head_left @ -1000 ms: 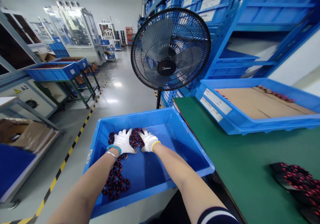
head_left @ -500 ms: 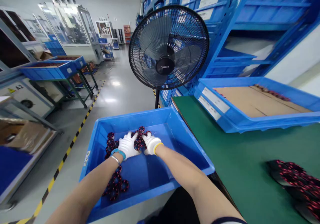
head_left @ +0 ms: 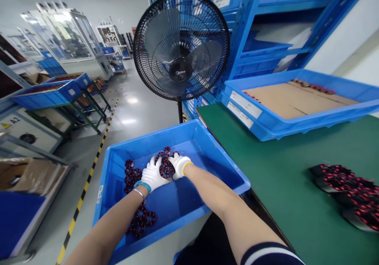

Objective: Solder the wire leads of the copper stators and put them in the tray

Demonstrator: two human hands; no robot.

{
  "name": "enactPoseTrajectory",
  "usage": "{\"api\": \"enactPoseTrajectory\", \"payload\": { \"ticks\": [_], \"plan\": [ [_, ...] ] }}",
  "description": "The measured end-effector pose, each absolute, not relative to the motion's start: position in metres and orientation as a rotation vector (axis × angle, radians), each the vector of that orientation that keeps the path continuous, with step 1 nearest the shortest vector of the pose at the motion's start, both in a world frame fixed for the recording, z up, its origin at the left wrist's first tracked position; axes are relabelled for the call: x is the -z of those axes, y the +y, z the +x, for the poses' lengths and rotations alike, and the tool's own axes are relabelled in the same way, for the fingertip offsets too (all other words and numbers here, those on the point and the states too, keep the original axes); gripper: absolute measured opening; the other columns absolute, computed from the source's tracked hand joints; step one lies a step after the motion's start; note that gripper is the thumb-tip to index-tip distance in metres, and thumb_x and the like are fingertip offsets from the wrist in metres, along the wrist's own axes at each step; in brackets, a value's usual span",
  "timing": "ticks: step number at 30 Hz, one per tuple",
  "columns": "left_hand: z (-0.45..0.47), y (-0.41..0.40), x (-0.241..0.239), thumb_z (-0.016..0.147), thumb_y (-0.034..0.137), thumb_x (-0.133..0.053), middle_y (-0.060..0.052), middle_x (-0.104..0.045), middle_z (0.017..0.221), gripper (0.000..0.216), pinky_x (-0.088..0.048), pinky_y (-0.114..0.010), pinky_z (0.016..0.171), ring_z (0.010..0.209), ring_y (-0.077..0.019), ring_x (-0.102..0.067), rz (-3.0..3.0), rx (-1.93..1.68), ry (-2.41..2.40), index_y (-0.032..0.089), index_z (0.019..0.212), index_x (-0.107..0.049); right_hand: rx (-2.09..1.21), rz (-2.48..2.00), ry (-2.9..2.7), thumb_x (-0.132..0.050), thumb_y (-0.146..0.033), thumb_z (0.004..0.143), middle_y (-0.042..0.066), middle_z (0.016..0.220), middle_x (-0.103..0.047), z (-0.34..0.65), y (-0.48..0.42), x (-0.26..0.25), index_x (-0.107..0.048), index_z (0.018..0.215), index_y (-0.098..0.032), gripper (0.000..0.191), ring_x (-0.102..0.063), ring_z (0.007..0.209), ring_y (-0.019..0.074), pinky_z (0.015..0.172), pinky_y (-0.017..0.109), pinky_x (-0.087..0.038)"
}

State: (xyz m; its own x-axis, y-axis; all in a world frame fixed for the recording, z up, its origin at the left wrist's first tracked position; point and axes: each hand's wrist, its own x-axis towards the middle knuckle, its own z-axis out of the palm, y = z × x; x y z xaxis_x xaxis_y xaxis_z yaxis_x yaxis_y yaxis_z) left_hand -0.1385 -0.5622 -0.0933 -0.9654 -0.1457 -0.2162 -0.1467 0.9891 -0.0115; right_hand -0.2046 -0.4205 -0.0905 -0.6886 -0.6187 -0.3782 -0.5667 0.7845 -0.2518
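A blue plastic bin [head_left: 204,213] in front of me holds several small black rings with red-pink marks. My left hand [head_left: 153,174], in a white glove, curls round the left side of a cluster of these rings [head_left: 166,168]. On the other side my right hand [head_left: 179,165], also gloved, closes in with bent fingers, so the cluster is squeezed between both palms. Some fingertips are hidden behind the rings. More loose rings [head_left: 129,175] lie along the bin's left wall, and another group [head_left: 140,220] lies near its front, partly covered by my left forearm.
Right of the bin, a green tabletop [head_left: 284,170] carries stacks of similar rings [head_left: 349,190] and a shallow blue tray [head_left: 266,128] lined with cardboard. A black standing fan [head_left: 180,69] rises behind the bin. Blue shelving [head_left: 245,32] stands at the back right.
The view has turned slightly right and down. My hands stay around the cluster, which is drawn together a little more between them, with more rings showing.
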Motion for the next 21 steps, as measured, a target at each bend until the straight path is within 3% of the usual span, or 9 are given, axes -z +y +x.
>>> {"api": "enactPoseTrajectory", "payload": {
  "ticks": [5, 14, 21],
  "plan": [
    [-0.142, -0.562, 0.094, 0.055, 0.067, -0.067, -0.015, -0.014, 0.157, 0.114, -0.046, -0.043, 0.090, 0.122, -0.0369, -0.047, -0.179, -0.014, 2.914, 0.024, 0.148, -0.018, 0.154, -0.870, 2.485, -0.083, -0.035, 0.044, 0.019, 0.140, -0.033, -0.208, -0.422, 0.091, -0.025, 0.143, -0.027, 0.115, -0.056, 0.115, 0.0361, 0.090, 0.045, -0.051],
    [-0.146, -0.562, 0.092, 0.052, 0.061, -0.072, -0.009, -0.020, 0.156, 0.112, -0.044, -0.040, 0.097, 0.122, -0.0355, -0.049, 0.061, -0.130, 2.886, 0.026, 0.145, -0.021, 0.133, -0.887, 2.479, -0.080, -0.031, 0.048, 0.018, 0.132, -0.041, -0.206, -0.417, 0.080, -0.036, 0.134, -0.022, 0.097, -0.061, 0.109, 0.0332, 0.087, 0.043, -0.053],
    [-0.139, -0.551, 0.097, 0.045, 0.058, -0.076, -0.014, -0.015, 0.155, 0.122, -0.043, -0.038, 0.100, 0.126, -0.0333, -0.047, -0.167, -0.267, 2.974, 0.025, 0.146, -0.015, 0.154, -0.876, 2.488, -0.080, -0.030, 0.048, 0.019, 0.134, -0.040, -0.207, -0.413, 0.083, -0.034, 0.136, -0.023, 0.100, -0.060, 0.109, 0.0336, 0.088, 0.043, -0.053]
  ]
}}
